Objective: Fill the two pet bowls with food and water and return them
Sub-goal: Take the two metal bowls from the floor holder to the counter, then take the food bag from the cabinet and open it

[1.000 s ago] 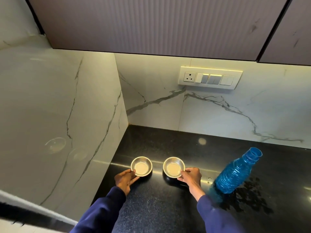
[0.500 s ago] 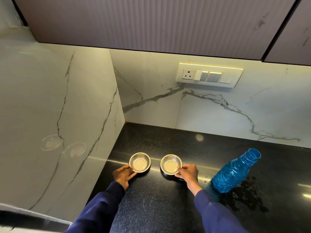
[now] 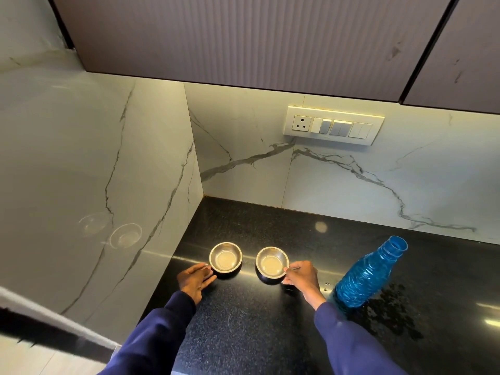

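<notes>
Two small steel bowls stand side by side on the black countertop [image 3: 243,334], near the corner. The left bowl [image 3: 225,257] and the right bowl [image 3: 272,262] both show a pale bottom; I cannot tell what they hold. My left hand [image 3: 194,278] lies beside the left bowl with fingers stretched out, fingertips just touching its near-left side. My right hand [image 3: 301,276] pinches the near-right rim of the right bowl with thumb and fingers. A blue plastic bottle [image 3: 365,277] with no cap stands to the right of my right hand.
Marble walls close the counter at the left and the back. A switch panel [image 3: 332,125] sits on the back wall under dark upper cabinets [image 3: 243,36]. Wet patches [image 3: 389,315] lie on the counter around the bottle.
The bowls stay where they were on the counter. My left hand's fingers have straightened and eased off the left bowl. The right hand keeps its hold on the right bowl's rim.
</notes>
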Demonstrator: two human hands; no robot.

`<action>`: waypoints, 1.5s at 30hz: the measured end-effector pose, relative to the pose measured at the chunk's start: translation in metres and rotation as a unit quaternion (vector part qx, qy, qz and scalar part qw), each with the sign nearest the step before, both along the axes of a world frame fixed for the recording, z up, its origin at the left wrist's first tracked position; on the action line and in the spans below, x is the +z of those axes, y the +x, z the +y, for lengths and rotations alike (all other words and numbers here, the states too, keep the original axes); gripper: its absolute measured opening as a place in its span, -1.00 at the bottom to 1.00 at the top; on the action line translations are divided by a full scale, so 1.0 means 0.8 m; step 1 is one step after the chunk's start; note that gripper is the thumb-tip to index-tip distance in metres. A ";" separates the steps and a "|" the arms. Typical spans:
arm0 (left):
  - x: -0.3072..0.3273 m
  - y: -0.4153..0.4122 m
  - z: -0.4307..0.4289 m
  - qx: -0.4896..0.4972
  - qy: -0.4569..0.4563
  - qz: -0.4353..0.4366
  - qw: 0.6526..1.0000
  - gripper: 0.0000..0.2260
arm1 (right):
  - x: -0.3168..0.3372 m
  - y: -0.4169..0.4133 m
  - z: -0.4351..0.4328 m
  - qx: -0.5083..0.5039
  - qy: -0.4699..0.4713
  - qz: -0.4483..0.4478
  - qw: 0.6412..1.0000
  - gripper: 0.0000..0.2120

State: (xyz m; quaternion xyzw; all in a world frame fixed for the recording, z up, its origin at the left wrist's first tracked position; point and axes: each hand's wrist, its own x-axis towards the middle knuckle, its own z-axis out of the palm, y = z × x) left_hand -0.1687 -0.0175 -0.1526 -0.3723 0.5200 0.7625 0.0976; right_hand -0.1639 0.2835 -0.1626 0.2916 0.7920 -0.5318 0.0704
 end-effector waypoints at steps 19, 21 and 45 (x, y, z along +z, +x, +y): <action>0.267 0.096 0.067 -0.158 -0.227 0.399 0.874 -0.70 | 0.286 0.084 0.043 0.114 0.077 0.369 0.919 -0.75; 0.311 0.102 0.085 -0.153 -0.286 0.444 0.835 -0.73 | 0.327 0.093 0.058 0.136 0.119 0.413 0.892 -0.71; 0.544 0.062 0.205 -0.062 -0.690 0.563 0.451 -0.74 | 0.589 0.077 0.080 0.157 0.861 0.321 0.361 -0.63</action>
